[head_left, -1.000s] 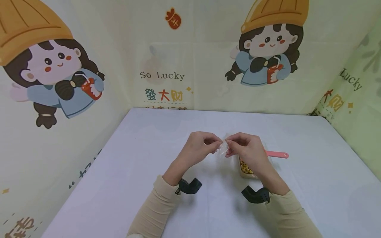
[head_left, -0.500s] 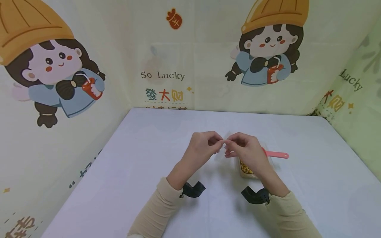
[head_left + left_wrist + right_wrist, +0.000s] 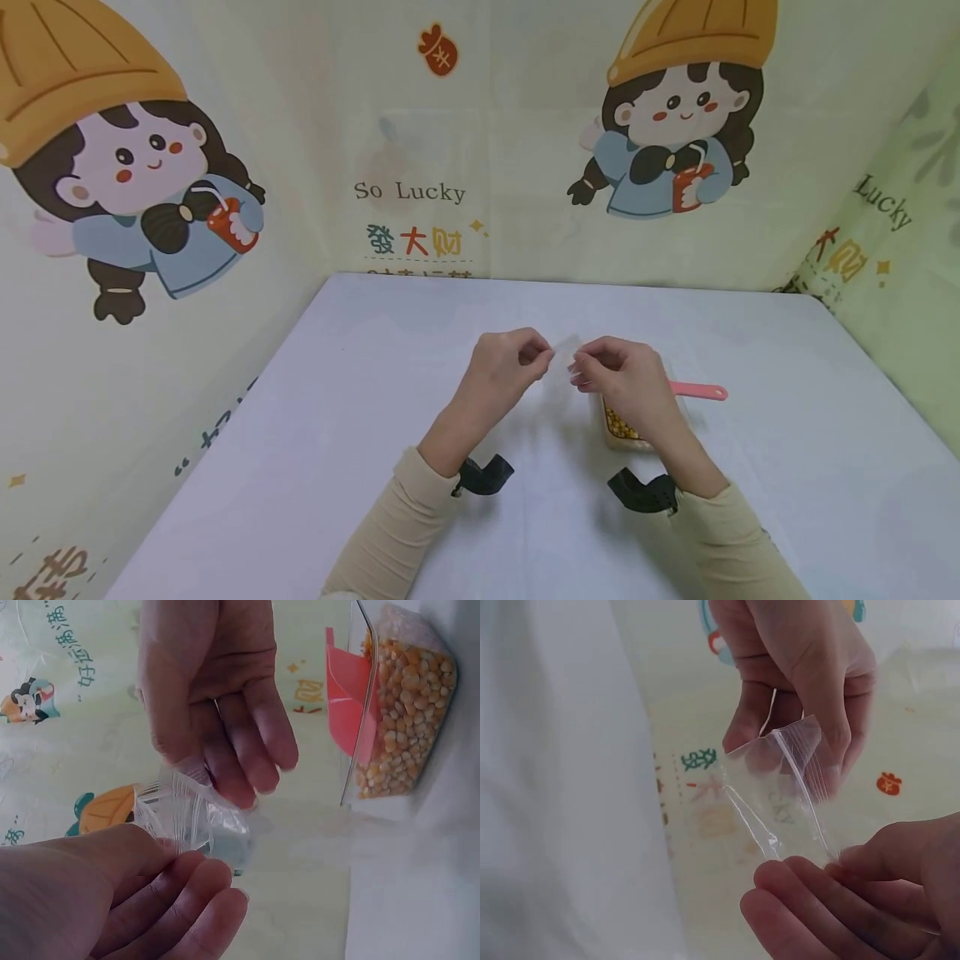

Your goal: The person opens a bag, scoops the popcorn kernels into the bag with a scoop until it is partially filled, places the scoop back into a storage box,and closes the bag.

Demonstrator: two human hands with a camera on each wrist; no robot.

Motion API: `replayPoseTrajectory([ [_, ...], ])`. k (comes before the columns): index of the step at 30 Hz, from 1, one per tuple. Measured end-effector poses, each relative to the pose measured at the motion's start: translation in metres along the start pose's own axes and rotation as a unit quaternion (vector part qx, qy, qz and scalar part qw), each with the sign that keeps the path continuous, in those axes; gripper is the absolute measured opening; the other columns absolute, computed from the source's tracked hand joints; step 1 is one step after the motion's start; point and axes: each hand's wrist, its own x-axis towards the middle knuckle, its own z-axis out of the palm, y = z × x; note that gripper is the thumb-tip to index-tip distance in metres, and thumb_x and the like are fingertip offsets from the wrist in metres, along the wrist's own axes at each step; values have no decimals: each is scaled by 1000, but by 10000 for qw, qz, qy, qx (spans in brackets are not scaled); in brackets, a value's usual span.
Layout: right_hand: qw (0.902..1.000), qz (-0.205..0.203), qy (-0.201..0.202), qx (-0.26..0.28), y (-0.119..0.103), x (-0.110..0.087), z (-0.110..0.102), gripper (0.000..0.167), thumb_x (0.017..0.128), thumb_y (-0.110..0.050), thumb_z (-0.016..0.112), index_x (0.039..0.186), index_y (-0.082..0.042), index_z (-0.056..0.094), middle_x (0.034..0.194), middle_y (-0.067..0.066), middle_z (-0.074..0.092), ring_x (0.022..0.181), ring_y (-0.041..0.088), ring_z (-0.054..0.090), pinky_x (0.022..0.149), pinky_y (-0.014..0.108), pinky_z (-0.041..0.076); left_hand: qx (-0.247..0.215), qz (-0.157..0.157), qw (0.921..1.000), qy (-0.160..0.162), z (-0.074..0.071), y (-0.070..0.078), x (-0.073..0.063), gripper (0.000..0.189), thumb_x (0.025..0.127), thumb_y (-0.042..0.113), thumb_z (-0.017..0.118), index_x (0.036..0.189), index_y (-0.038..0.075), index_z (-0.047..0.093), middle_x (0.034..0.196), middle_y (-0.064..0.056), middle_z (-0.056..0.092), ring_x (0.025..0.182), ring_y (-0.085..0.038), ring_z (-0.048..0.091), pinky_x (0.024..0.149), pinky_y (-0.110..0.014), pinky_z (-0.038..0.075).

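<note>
Between my two hands is a small clear zip-lock bag (image 3: 761, 795), held up above the table. My left hand (image 3: 501, 375) pinches one end of its ribbed top strip between thumb and forefinger. The other end of that strip is pinched by my right hand (image 3: 628, 379), whose other fingers are loosely bent. In the left wrist view, I see no contents in the bag (image 3: 221, 829). Below and behind my right hand stands a clear box (image 3: 628, 447) of yellow corn kernels (image 3: 409, 712). A pink scoop (image 3: 351, 701) lies in it, its handle (image 3: 701, 390) sticking out to the right.
A white cloth covers the table (image 3: 360, 467). Cloth walls with printed cartoon figures (image 3: 678, 125) and lettering rise at the back and both sides. Dark wrist cameras (image 3: 487, 475) jut inward from both forearms.
My hands came together until the fingertips met, then drew slightly apart. The bag, crumpled between them a second ago, is now stretched flatter. The box and scoop stay put.
</note>
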Motion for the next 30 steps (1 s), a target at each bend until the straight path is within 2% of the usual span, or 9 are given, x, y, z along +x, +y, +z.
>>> replayPoseTrajectory([
  [6,9927,-318,537,-1033,3,0,0,16,96,-18,66,100,-4,72,87,10,76,72,17,72,66,24,58,483,102,9986,215,0,-2,1,6,91,13,69,86,13,73,76,2,74,66,-4,64,62,-15,49],
  [13,9755,-956,1119,-1637,2,-3,0,9,93,-10,67,94,-2,71,85,12,76,77,24,73,69,40,60,941,131,9952,230,1,0,0,5,90,12,69,86,12,73,76,3,73,66,-4,62,63,-15,49],
  [16,9707,-1131,1245,-1718,1,-4,1,8,93,-9,66,94,-1,69,84,13,75,76,25,73,69,42,59,1085,186,9938,171,3,2,-1,4,89,11,69,88,12,73,76,2,73,66,-5,61,61,-13,47],
  [18,9734,-1079,1205,-1623,-1,-4,2,7,93,-8,66,96,-1,68,84,13,76,76,24,74,69,41,59,1110,225,9934,167,5,4,-1,4,89,10,69,90,11,72,77,2,73,66,-6,60,61,-13,46],
  [22,9823,-881,994,-1319,-3,-5,6,6,93,-6,65,97,-3,67,83,11,76,74,20,74,68,27,58,1137,222,9930,234,11,7,-2,2,90,11,69,92,11,70,79,1,72,67,-6,62,60,-11,46],
  [25,9852,-850,887,-1195,-3,-5,9,5,92,-6,67,97,-5,67,81,9,76,71,17,73,66,18,54,1195,209,9923,254,15,9,-2,5,91,12,69,95,11,67,79,0,72,66,-6,63,57,-10,44],
  [27,9856,-868,864,-1167,-2,-5,11,5,91,-6,68,96,-5,67,81,9,76,70,16,72,67,18,54,1252,185,9917,208,17,9,-2,8,91,13,69,98,10,66,77,0,71,64,-6,62,54,-10,42],
  [30,9849,-902,895,-1179,0,-4,12,6,91,-6,70,96,-5,67,80,9,76,69,16,72,67,20,56,1312,-7,9913,-41,20,8,-3,15,92,17,69,103,10,64,76,0,70,58,-5,57,50,-11,39],
])
